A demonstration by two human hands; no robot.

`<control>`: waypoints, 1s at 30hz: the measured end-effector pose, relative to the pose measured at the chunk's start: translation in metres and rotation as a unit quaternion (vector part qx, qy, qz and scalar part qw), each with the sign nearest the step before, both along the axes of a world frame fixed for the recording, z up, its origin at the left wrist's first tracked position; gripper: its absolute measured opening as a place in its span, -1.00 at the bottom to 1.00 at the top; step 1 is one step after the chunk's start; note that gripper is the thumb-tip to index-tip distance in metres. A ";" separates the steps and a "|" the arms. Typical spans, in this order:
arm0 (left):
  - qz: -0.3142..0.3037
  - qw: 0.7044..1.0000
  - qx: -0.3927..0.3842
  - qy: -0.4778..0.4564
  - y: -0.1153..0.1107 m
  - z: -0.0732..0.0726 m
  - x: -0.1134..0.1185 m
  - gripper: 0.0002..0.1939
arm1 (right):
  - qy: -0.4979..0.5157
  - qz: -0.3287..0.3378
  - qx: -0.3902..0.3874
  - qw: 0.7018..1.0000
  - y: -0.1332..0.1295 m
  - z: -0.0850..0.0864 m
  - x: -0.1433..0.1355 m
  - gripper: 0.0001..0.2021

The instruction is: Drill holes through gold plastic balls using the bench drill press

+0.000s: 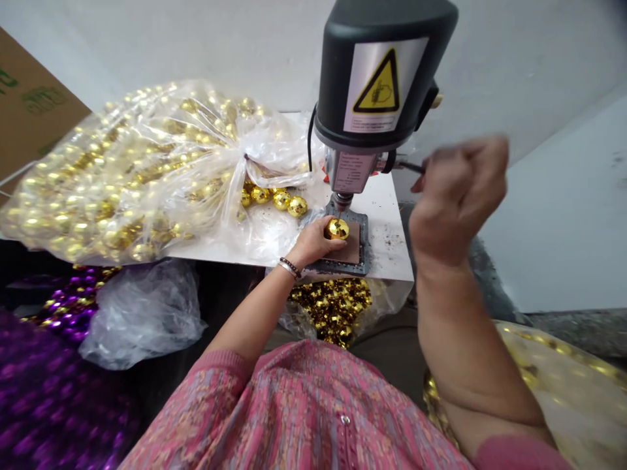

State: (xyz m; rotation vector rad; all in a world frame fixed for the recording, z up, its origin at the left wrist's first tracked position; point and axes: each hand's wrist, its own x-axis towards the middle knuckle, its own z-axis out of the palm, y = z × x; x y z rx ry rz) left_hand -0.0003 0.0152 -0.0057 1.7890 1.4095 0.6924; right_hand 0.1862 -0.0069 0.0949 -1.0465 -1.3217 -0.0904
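Note:
My left hand [316, 243] grips a shiny gold faceted ball [337, 229] on a brown board [349, 251] that lies on the drill press base [364, 261]. Directly above the ball is the drill press [375, 78], its thin bit [339, 214] meeting the ball's top; how deep it goes I cannot tell. On the right, my right hand [458, 196] is raised and closed around the feed lever [411, 167], slightly smeared by motion. Several loose gold balls [281, 199] lie left of the drill press.
A big clear bag of gold balls [117, 176] covers the left of the white table [386, 215]. Below the front edge hangs a bag of gold balls [337, 307]. Purple balls [73, 300] and crumpled plastic [147, 313] are lower left, a cardboard box [34, 98] behind. Another bag [573, 391] sits lower right.

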 end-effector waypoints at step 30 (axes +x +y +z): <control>0.141 0.962 0.078 0.221 0.051 0.008 -0.067 -0.60 | 0.057 0.060 -0.086 0.993 0.009 0.046 -0.004 -0.77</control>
